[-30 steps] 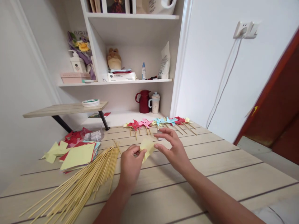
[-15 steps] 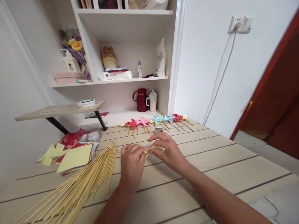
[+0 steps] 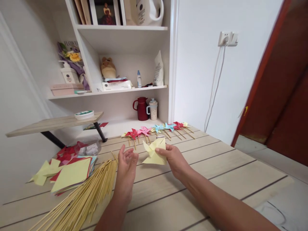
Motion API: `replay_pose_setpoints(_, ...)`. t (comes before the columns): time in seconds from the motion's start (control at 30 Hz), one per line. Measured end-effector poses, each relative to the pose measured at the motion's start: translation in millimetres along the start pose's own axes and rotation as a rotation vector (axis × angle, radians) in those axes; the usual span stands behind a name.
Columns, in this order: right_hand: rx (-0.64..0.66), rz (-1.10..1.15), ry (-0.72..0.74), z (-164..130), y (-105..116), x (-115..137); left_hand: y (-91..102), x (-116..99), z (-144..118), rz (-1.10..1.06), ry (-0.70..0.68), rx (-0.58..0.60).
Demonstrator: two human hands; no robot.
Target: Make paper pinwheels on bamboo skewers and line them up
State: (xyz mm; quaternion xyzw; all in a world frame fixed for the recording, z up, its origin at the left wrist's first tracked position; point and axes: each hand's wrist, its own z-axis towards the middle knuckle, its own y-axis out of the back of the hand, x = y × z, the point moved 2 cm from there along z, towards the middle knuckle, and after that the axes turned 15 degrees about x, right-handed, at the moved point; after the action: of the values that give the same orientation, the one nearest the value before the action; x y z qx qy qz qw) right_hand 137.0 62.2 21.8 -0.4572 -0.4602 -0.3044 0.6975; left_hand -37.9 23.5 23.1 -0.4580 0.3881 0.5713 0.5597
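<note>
A pale yellow paper pinwheel point(image 3: 157, 158), with some of its corners folded inward, is pinched in my right hand point(image 3: 173, 158). The thumb lies over its middle and the fingers are behind it. My left hand point(image 3: 127, 165) is open to the left of the paper, fingers apart and touching nothing. Left of that hand lies a fanned bundle of thin wooden sticks point(image 3: 90, 192). Beyond the bundle sits a stack of coloured paper squares point(image 3: 71, 175), a yellow one on top.
Finished pinwheels on sticks, among them a red one point(image 3: 132, 134), lie in a row along the table's back. A clear box point(image 3: 92, 148) and cut red paper point(image 3: 64, 154) are at left, near a small raised stand point(image 3: 55, 123). Behind are shelves with a red jug point(image 3: 141, 109).
My left hand has let go of the yellow paper and moved left, opening. My right hand keeps hold of it, now turned to show its face. The view has tilted up and shifted right.
</note>
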Motion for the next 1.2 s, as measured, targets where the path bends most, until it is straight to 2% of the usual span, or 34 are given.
replay_pose_setpoints(0.07,0.021,0.063,0.001,0,0,-1,-4.9,3,-1,-0.04,0.089,0.098)
replay_pose_setpoints(0.17,0.052,0.077,-0.006,-2,-2,-2,-11.8,2,-5,-0.018,0.147,0.197)
replay_pose_setpoints(0.33,0.131,0.061,-0.01,-4,-9,-3,-20.2,-2,-11,-0.185,0.209,0.266)
replay_pose_setpoints(0.53,0.144,0.085,-0.03,-6,-13,-4,-27.0,-6,-14,-0.286,0.184,0.316)
replay_pose_setpoints(0.8,0.122,0.149,-0.061,-7,-17,-3,-27.2,-1,-12,-0.326,0.163,0.278)
replay_pose_setpoints(0.97,0.089,0.139,-0.067,-8,-17,-3,-23.7,3,-7,-0.309,0.177,0.296)
replay_pose_setpoints(1.2,0.122,0.103,-0.065,-8,-18,-7,-21.8,5,-6,-0.358,0.194,0.246)
